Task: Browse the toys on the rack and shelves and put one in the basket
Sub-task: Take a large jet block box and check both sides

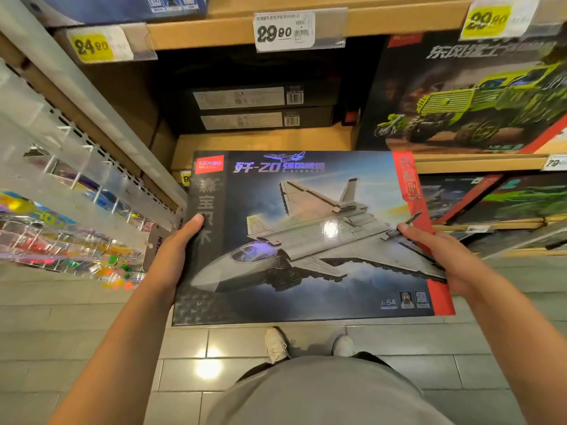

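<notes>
Gripping a SEMBO jet block set box (306, 240) marked "20" by its side edges, left hand (171, 259) and right hand (441, 256) sit apart under 29.90 price tags (284, 31).

Both hands (171, 256) (441, 259) in side grip (thumbs up)

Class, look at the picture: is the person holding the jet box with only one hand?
No. The left hand grips the left edge of the jet box and the right hand grips its right edge.
</notes>
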